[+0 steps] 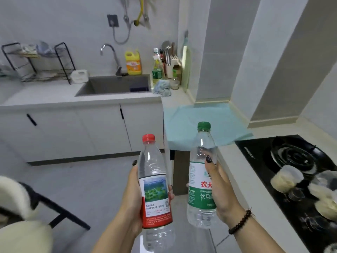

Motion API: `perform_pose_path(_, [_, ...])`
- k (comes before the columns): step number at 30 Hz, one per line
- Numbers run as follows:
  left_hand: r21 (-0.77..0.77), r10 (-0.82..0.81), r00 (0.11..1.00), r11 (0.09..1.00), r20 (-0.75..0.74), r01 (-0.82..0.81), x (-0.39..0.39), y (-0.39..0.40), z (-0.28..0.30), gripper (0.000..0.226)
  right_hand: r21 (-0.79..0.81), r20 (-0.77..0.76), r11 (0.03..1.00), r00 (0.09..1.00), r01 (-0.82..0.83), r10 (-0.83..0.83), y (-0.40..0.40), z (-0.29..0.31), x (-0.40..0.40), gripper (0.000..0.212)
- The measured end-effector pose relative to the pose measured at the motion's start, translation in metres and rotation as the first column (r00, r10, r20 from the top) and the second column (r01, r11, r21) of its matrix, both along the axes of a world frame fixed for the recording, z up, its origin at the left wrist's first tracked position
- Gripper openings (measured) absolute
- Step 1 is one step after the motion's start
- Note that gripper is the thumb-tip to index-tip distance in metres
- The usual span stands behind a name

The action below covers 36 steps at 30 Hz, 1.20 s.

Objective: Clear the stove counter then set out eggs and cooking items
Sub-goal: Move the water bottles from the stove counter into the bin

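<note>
My left hand [132, 196] grips a clear water bottle with a red cap and red label [155, 194], held upright over the floor. My right hand [221, 189] grips a second clear water bottle with a green cap and green label [199, 179], also upright, just left of the counter edge. The black gas stove [284, 157] is set into the counter at the right. Several small lidded containers with pale contents [286, 179] stand on its front part.
A light blue cloth [200, 121] covers the counter corner behind the bottles. Farther back are a sink [116, 84] with a tap, a yellow detergent jug [133, 63], oil bottles, a knife block and a black dish rack [38, 64]. A chair [27, 212] stands at the lower left.
</note>
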<state>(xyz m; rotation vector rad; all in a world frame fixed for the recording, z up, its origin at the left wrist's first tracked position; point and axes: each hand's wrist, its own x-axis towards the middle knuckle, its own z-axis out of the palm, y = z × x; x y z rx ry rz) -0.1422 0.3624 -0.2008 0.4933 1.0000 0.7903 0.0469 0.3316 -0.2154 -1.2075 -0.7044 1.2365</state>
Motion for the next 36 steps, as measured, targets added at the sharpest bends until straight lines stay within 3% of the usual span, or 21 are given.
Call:
perform_pose_path(7, [-0.119, 0.259, 0.946, 0.964, 0.194, -0.239, -0.039, 0.081, -0.001, 0.058, -0.013, -0.019, 0.966, 0.966, -0.257, 0.257, 0.120, -0.006, -0.045, 0.040])
perform_pose_path(11, [-0.063, 0.373, 0.916, 0.928, 0.151, -0.367, -0.053, 0.141, 0.004, 0.062, -0.019, 0.026, 0.922, 0.922, -0.387, 0.387, 0.198, 0.002, -0.060, 0.050])
perform_pose_path(19, [0.032, 0.576, 0.815, 0.815, 0.061, -0.578, -0.082, 0.233, 0.014, 0.063, -0.010, 0.059, 0.843, 0.841, -0.538, 0.537, 0.327, 0.018, -0.080, 0.041])
perform_pose_path(32, [-0.011, 0.739, 0.674, 0.674, 0.022, -0.739, -0.167, 0.344, -0.003, 0.059, -0.078, 0.049, 0.705, 0.704, -0.705, 0.709, 0.455, 0.004, -0.168, 0.051])
perform_pose_path(36, [0.009, 0.756, 0.654, 0.654, 0.010, -0.756, -0.213, 0.399, -0.010, 0.058, -0.087, 0.076, 0.707, 0.702, -0.702, 0.708, 0.508, -0.001, -0.214, 0.050])
